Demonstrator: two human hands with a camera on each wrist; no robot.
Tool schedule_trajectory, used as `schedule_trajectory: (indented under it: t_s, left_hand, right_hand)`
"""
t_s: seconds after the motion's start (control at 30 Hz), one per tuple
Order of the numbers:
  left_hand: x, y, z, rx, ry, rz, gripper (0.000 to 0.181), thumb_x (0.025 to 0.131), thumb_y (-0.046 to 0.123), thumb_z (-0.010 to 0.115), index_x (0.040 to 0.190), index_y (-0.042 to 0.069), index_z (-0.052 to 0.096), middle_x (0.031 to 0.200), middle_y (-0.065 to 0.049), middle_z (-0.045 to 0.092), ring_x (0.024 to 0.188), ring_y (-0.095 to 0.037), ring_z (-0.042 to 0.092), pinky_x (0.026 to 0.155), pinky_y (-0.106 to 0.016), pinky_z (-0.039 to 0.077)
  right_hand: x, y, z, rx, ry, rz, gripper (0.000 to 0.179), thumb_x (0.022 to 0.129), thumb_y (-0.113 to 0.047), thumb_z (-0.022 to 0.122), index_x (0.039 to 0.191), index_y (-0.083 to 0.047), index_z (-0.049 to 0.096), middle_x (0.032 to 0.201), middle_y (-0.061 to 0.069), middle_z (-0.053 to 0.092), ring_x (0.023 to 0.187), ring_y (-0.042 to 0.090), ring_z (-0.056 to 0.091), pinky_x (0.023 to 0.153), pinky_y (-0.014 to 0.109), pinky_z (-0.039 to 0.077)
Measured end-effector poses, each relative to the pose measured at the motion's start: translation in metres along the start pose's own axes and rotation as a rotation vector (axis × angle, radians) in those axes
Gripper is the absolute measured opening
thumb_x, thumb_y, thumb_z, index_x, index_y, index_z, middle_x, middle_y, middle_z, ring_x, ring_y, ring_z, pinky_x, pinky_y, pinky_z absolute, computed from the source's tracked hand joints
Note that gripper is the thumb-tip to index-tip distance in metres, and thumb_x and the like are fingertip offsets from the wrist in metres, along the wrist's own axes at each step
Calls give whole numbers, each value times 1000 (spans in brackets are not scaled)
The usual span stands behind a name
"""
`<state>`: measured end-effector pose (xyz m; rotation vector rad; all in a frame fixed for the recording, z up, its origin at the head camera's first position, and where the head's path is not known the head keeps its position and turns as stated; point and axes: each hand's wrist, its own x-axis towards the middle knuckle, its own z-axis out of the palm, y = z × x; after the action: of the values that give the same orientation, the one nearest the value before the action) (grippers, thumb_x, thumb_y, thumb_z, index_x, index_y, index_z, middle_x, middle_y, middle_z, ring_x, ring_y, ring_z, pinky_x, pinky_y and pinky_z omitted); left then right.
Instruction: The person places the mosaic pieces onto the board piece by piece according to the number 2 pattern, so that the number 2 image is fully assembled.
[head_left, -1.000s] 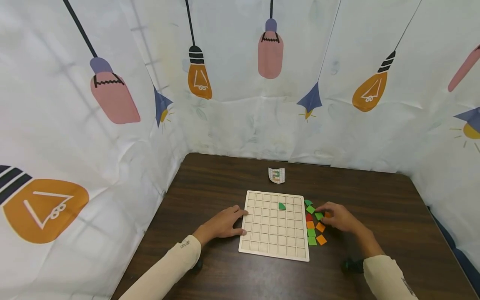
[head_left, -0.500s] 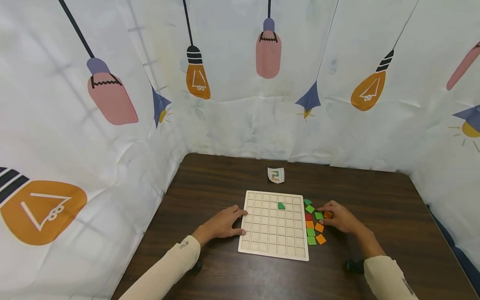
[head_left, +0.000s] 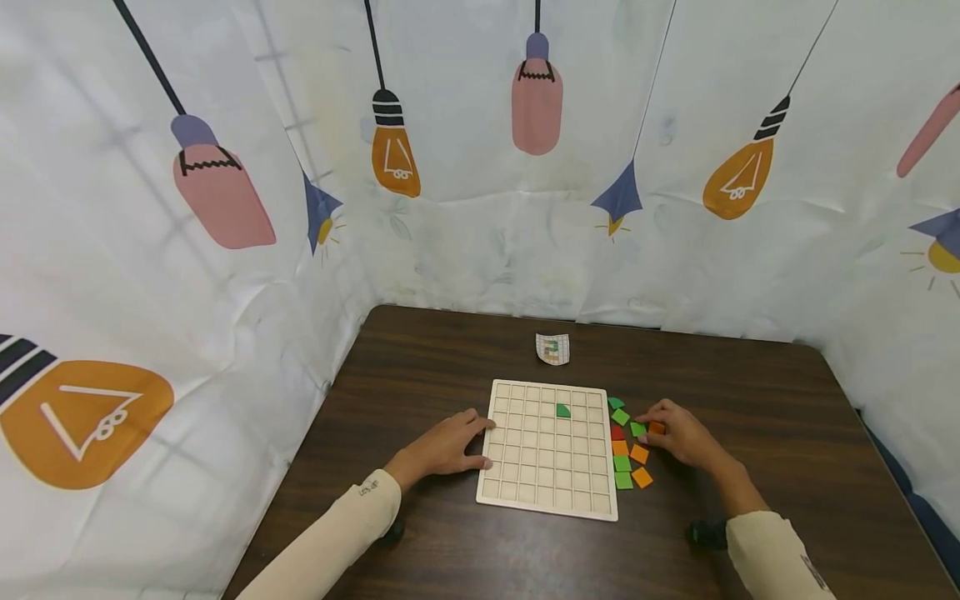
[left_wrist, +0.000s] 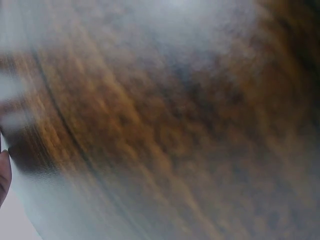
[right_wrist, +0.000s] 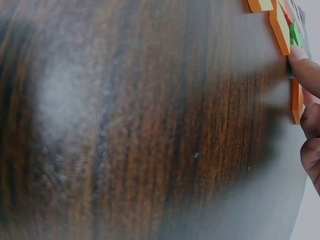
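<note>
**Printed curtain [head_left: 465, 250] on the walls, dark desk [head_left: 442, 358] below; right hand [head_left: 678, 436] at a green tile [head_left: 637, 429]**

Green tile is flat on the desk, right at the right hand's fingertips. That hand is partly closed: index at the far edge, thumb at the near edge, narrow gap. Can't tell whether it bears on the tile. An orange tile [head_left: 656, 427] lies within the finger arch; more green, orange and red pieces sit left of and nearer than the hand.

Tile handling (my read): light, stiff, probably painted wood, hard to break. Take it by opposite edges; smooth faces could skate, and neighbours could get nudged.

Left hand [head_left: 446, 444] is spread, fingertips and thumb on the near side of the grid board [head_left: 547, 467], gripping nothing. Board looks rigid and light; hold by the rim. One green quarter-round [head_left: 563, 411] is on it, off beyond the left hand's fingers.

Desk: wood grain, glossy in both wrist views, so likely low friction. Small paper card [head_left: 552, 349] beyond both hands, slightly curled.
</note>
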<state>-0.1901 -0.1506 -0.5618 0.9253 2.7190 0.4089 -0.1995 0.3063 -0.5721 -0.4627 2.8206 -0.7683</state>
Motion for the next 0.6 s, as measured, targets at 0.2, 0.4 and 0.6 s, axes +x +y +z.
schedule_trajectory:
  t_s: [0.2, 0.4, 0.6]
  left_hand:
    - [0, 1, -1, -4, 1, -6, 70, 89, 59, 67, 145, 20, 52, 105, 4, 50, 85, -10, 45, 77, -27, 39]
    - [-1, 0, 0, 3, -1, -5, 70, 90, 60, 66, 146, 20, 51, 106, 4, 50, 85, -11, 46, 78, -27, 39]
    - [0, -1, 0, 5, -3, 4, 69, 90, 59, 65, 146, 21, 51, 106, 4, 50, 85, -10, 46, 78, -27, 39]
  right_hand:
    - [0, -2, 0, 13, 9, 13, 32, 90, -24, 76, 117, -9, 74, 108, 5, 59, 91, 18, 55, 83, 40, 49]
    - [-1, -5, 1, 8, 21, -3, 29, 90, -24, 76, 114, -9, 73, 109, 6, 60, 93, 19, 55, 88, 47, 50]
    - [-1, -5, 3, 16, 15, 24, 29, 91, -25, 75, 114, -9, 72, 109, 6, 59, 96, 21, 56, 91, 51, 50]
